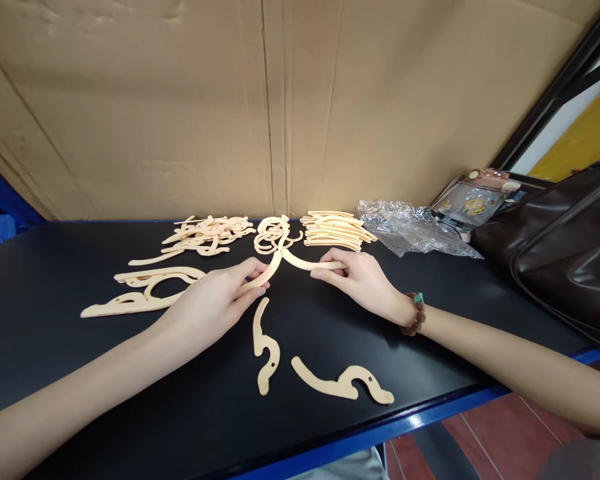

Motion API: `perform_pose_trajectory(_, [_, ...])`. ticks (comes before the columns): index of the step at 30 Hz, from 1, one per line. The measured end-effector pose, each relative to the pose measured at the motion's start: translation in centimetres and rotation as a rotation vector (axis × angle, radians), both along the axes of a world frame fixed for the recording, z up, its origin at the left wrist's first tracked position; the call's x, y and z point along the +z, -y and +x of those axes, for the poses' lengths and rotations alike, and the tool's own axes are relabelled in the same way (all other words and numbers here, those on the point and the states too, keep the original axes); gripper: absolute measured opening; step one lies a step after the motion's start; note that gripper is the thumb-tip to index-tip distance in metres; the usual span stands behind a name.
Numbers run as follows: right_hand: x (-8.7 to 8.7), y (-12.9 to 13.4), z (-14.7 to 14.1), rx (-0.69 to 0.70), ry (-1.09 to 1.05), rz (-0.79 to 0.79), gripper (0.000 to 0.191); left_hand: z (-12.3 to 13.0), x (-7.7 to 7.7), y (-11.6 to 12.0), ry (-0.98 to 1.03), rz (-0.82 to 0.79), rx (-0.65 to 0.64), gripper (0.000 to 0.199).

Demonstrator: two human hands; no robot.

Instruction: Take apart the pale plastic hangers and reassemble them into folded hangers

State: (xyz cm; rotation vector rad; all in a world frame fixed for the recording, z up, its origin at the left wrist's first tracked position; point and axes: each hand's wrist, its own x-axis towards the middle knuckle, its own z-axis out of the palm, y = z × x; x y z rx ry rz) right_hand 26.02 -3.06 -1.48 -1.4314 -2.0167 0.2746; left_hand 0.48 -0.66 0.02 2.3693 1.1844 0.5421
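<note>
A beige folding clothes hanger (300, 262) is held up over the black tabletop, its two arms spread and its hook end pointing away from me. My left hand (230, 287) is closed on its left arm, thumb and fingers pinching it. The right arm's end is gripped by my right hand (357, 277). Nearer to me lie two loose hanger halves, one upright in view (267, 353) and one lying sideways (343, 383). Beyond the hanger are some round hook pieces (267, 241), partly hidden by its hook.
Loose beige hanger parts (210, 233) are heaped at the back, beside a neat stack of curved pieces (335, 229). Put-together hangers (130, 303) lie at left. Clear plastic bags (415, 227) and a dark brown leather-like bag (565, 233) are at right. A cardboard wall (180, 120) stands behind.
</note>
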Motion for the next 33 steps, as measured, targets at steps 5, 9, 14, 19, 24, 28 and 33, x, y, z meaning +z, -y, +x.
perform_pose_trajectory(5, [0.0, -1.4, 1.2, -0.003, 0.217, 0.160, 0.052, -0.2, 0.0, -0.1, -0.172, 0.247, -0.032, 0.037])
perform_pose_trajectory(9, [-0.3, -2.5, 2.1, 0.047, 0.327, 0.260, 0.049, -0.3, -0.2, -0.2, -0.260, 0.475, -0.130, 0.037])
perform_pose_trajectory(14, [-0.2, -2.5, 2.1, 0.075, 0.449, 0.354, 0.044, -0.4, -0.2, -0.5, -0.367, 0.568, -0.230, 0.040])
perform_pose_trajectory(19, [0.0, -1.9, 1.8, 0.060, 0.513, 0.505, 0.038, -0.4, -0.2, -0.5, -0.364, 0.590, -0.273, 0.041])
perform_pose_trajectory(24, [0.3, -1.2, 1.3, 0.068, 0.497, 0.544, 0.039, -0.1, -0.3, -0.3, -0.326, 0.582, -0.333, 0.038])
perform_pose_trajectory(28, [0.5, -0.5, 0.7, 0.264, 0.386, 0.446, 0.028, 0.3, -0.4, 0.7, -0.299, 0.568, -0.421, 0.041])
perform_pose_trajectory(33, [0.7, 0.1, 0.1, 0.368, 0.241, 0.352, 0.026, 0.5, -0.5, 1.9, -0.245, 0.552, -0.429, 0.046])
